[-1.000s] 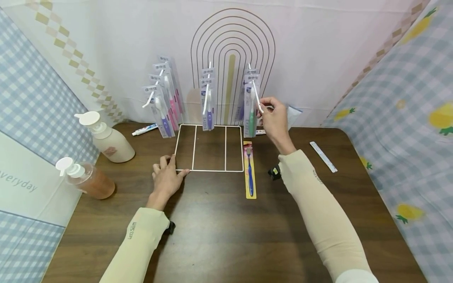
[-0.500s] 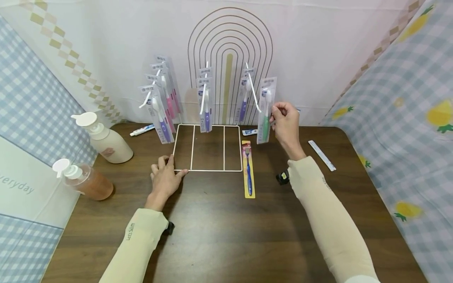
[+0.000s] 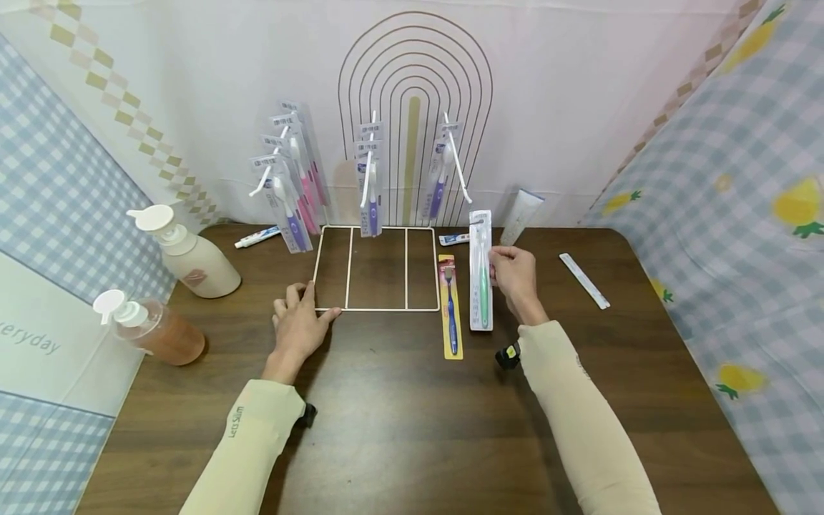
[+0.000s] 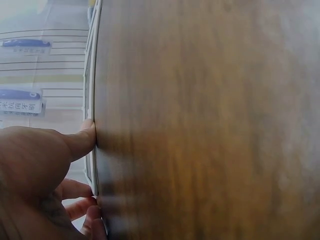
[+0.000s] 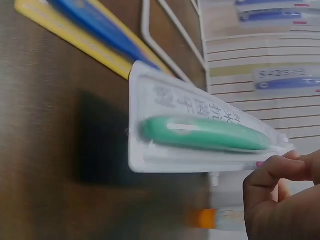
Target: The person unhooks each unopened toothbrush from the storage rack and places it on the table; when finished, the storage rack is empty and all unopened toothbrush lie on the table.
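My right hand (image 3: 516, 280) pinches the right edge of a packaged green toothbrush (image 3: 483, 275), tilted above the table. In the right wrist view, its green handle (image 5: 205, 133) shows through the clear pack. At the front left corner of a white wire display rack (image 3: 380, 310), my left hand (image 3: 299, 325) holds the frame, its thumb on the front bar and fingers by the left side. Packaged toothbrushes hang from the rack's three hooks: several on the left (image 3: 292, 214), some in the middle (image 3: 371, 189), a purple one (image 3: 440, 175) on the right.
A blue toothbrush on yellow card (image 3: 452, 307) lies right of the rack. Small toothpaste tubes (image 3: 257, 237) (image 3: 454, 239) lie behind, and a white tube (image 3: 520, 214) stands at the wall. Two pump bottles (image 3: 202, 261) (image 3: 170, 332) stand left; a narrow white packet (image 3: 584, 281) lies right.
My right hand has drawn the green toothbrush pack off the right hook, then brought it down and nearer, beside the yellow-carded toothbrush. My left hand has stayed on the rack.
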Demonstrator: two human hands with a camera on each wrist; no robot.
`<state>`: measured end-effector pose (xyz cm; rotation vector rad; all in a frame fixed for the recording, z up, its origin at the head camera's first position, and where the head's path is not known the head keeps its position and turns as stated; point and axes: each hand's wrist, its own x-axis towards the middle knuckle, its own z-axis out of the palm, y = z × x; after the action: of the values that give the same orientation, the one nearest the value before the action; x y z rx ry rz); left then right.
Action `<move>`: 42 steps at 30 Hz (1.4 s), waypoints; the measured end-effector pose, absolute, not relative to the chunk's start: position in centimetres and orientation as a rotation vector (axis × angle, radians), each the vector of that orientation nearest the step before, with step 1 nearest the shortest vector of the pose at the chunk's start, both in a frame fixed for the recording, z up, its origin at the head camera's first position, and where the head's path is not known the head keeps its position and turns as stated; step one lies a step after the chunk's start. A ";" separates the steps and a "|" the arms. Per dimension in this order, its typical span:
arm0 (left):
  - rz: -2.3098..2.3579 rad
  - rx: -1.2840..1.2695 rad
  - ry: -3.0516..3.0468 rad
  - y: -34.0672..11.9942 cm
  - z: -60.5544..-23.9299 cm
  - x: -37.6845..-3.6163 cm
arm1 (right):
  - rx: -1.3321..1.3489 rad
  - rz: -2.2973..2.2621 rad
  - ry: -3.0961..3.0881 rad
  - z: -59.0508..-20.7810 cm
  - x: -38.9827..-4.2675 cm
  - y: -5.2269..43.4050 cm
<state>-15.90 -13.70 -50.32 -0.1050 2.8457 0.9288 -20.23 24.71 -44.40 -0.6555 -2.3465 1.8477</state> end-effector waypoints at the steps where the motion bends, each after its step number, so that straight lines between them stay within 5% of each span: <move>1: 0.927 -0.105 2.845 -13.7 -50.3 -15.9 | -0.667 1.842 -2.361 -44.9 -20.1 24.7; 19: 0.893 -0.105 2.846 -13.7 -50.4 -16.1 | -0.757 1.642 -2.536 -51.2 -19.0 24.5; 42: 0.922 -0.115 2.844 -13.8 -50.5 -16.0 | -0.785 1.338 -2.624 -52.9 -19.3 23.5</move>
<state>-16.03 -13.79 -50.54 -0.1150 2.8445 0.9223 -19.27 23.55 -52.86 -0.7854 -2.6237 1.3385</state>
